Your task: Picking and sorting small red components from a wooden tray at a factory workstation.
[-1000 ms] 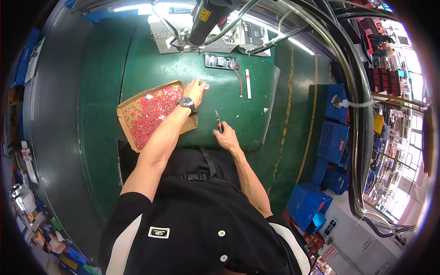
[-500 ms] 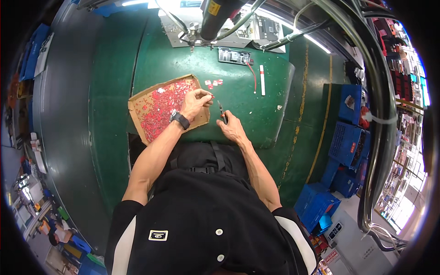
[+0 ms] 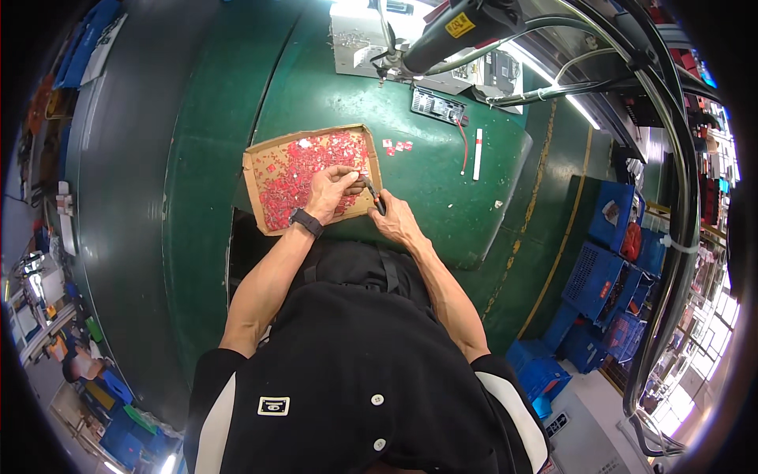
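My left hand (image 3: 332, 191), with a black watch on its wrist, is over the right part of a shallow cardboard tray (image 3: 251, 180). Its thumb and fingers are pinched together on something too small to make out. In my right hand (image 3: 397, 221) is a pair of small pliers (image 3: 379, 205) with dark and orange handles. Their narrow tips reach the left fingertips, over the tray's right rim. Many tiny red pieces (image 3: 288, 189) lie scattered in the tray. A few red and white pieces (image 3: 397, 148) rest on the green mat just beyond it.
Farther back are a grey vented panel (image 3: 437, 105) with a red cable (image 3: 466, 150) and a white stick (image 3: 478, 154). A dark cylindrical tool (image 3: 458, 35) hangs over the far side, near a metal unit (image 3: 355, 39). Blue crates (image 3: 592, 272) stand at the right.
The pliers have moved left, and their tips now meet the left fingertips; before, there was a gap. The whole view has shifted, so the tray and mat appear farther right.
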`<state>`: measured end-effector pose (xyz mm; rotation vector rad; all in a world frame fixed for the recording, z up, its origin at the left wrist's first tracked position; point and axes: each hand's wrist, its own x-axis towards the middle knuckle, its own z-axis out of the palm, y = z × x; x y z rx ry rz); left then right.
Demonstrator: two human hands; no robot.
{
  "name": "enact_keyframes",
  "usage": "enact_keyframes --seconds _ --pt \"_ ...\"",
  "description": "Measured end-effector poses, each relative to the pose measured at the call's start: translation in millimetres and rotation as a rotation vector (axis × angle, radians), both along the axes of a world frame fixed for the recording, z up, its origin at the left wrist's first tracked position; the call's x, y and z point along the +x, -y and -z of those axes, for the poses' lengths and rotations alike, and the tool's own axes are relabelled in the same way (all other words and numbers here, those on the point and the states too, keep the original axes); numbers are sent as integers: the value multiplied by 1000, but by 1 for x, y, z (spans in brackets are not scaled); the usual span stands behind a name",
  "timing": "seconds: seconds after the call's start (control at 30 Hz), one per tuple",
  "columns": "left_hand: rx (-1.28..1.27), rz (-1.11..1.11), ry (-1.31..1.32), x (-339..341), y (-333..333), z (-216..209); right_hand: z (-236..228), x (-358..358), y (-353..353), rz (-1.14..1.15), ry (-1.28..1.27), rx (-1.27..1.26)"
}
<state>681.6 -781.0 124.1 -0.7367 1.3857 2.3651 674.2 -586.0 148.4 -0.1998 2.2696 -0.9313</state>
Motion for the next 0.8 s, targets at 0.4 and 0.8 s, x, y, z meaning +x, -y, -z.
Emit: enact_keyframes --seconds 0.4,0.8 --pt "-582 57 -10 9 1 7 9 12 22 -57 -328 395" --pt "-502 3 -76 -31 -8 18 8 8 -1 -167 -96 285"
